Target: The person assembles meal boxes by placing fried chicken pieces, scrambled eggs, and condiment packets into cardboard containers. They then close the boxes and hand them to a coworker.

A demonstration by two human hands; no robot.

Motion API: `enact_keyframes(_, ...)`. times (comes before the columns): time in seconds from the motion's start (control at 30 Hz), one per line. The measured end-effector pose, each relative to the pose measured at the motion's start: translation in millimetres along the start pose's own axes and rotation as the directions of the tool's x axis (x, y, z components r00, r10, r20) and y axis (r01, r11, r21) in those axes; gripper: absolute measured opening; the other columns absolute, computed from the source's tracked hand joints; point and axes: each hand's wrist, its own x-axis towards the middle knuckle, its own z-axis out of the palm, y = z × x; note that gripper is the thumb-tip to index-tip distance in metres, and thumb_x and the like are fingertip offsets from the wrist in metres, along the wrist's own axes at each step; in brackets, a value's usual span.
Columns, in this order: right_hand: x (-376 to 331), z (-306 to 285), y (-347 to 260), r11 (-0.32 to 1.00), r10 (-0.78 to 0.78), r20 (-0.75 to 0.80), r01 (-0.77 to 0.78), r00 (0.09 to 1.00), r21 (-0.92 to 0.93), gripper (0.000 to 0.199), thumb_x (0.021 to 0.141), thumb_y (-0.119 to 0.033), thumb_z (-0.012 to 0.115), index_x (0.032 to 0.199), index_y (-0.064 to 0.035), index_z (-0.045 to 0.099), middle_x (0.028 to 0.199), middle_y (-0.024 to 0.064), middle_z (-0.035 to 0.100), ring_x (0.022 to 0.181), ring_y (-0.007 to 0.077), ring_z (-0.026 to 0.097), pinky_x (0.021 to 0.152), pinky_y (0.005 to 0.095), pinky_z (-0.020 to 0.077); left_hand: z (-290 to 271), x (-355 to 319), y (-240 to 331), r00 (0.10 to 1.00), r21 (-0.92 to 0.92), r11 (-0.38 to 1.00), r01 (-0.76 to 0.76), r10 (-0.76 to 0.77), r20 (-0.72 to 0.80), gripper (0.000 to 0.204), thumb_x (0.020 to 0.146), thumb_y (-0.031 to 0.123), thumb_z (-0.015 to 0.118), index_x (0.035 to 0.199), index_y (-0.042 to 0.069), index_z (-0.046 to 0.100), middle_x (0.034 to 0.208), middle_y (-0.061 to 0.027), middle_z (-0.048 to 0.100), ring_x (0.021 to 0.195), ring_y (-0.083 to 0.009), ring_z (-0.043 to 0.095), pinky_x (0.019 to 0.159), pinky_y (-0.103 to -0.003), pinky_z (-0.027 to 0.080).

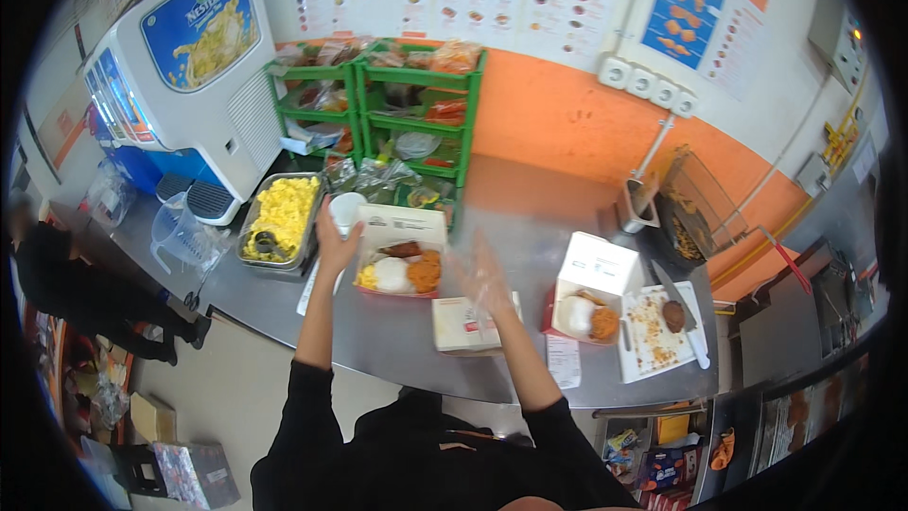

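Left hand (336, 241), left of frame centre, is closed around a small white cup (346, 210) and holds it above the counter, between the steel tray of yellow food (280, 218) and the open meal box (401, 260). Right hand (482, 274), at centre, wears a clear plastic glove, is blurred, with fingers spread and nothing gripped; it hovers over the steel counter (511, 199) just above a closed white box (468, 324). The open meal box at centre already contains a white mound of rice, a breaded orange piece, a dark piece and a yellow portion; its lid stands up. A second open box (594, 293), right of centre, holds rice and a breaded piece, lid likewise raised. Beside it, a cutting board (653, 331) carries crumbs, a dark patty and a knife. Judgement: filling is well advanced, one box shut; both open boxes remain to be closed, and the cup is not yet set down.
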Motion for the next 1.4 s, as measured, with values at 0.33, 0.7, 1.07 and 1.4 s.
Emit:
enact_keyframes(0.33, 20, 78, 43, 0.966, -0.124, 0.295, 0.048, 0.947, 0.253, 0.038, 0.090, -0.005, 0.054, 0.128, -0.0082, 0.052, 0.112, 0.0216, 0.062, 0.110, 0.0350, 0.059, 0.095, 0.0377, 0.0461, 6, -79, -31, 0.908, -0.128, 0.967, 0.219, -0.154, 0.389, 0.036, 0.097, 0.006, 0.037, 0.132, 0.006, 0.049, 0.123, -0.0200, 0.057, 0.119, -0.0341, 0.053, 0.105, -0.037, 0.038)
enact_keyframes(0.7, 46, 77, 29, 0.955, 0.145, 0.555, -0.262, 0.819, 0.137, 0.038, 0.091, 0.000, 0.057, 0.127, -0.0100, 0.059, 0.130, 0.0076, 0.057, 0.110, 0.0160, 0.056, 0.095, 0.0269, 0.0451, -14, -44, -24, 0.665, -0.220, 0.763, 0.608, -0.337, 0.667, 0.043, 0.095, 0.005, 0.044, 0.137, 0.011, 0.043, 0.139, -0.0146, 0.044, 0.124, -0.0250, 0.047, 0.101, -0.033, 0.040)
enact_keyframes(1.07, 10, 73, 68, 0.776, 0.051, 0.850, -0.557, 0.524, 0.296, 0.096, 0.080, -0.013, 0.077, 0.155, -0.0177, 0.017, 0.154, 0.0120, 0.032, 0.138, 0.0227, 0.035, 0.115, 0.0340, 0.0266, -36, -47, -33, 0.435, -0.226, 0.740, 0.633, -0.099, 0.895, 0.076, 0.073, 0.005, 0.063, 0.144, 0.017, 0.037, 0.144, -0.0130, 0.033, 0.133, -0.0273, 0.037, 0.110, -0.038, 0.033)
enact_keyframes(1.4, 27, 62, 26, 0.978, -0.001, 0.756, -0.158, 0.655, 0.138, 0.082, 0.085, -0.020, 0.072, 0.152, -0.0153, 0.025, 0.144, 0.0115, 0.046, 0.133, 0.0228, 0.043, 0.114, 0.0346, 0.0292, -37, -50, -20, 0.572, -0.285, 0.782, 0.554, -0.109, 0.813, 0.058, 0.080, 0.013, 0.073, 0.133, 0.015, 0.051, 0.141, -0.0173, 0.037, 0.127, -0.0325, 0.045, 0.100, -0.038, 0.046)
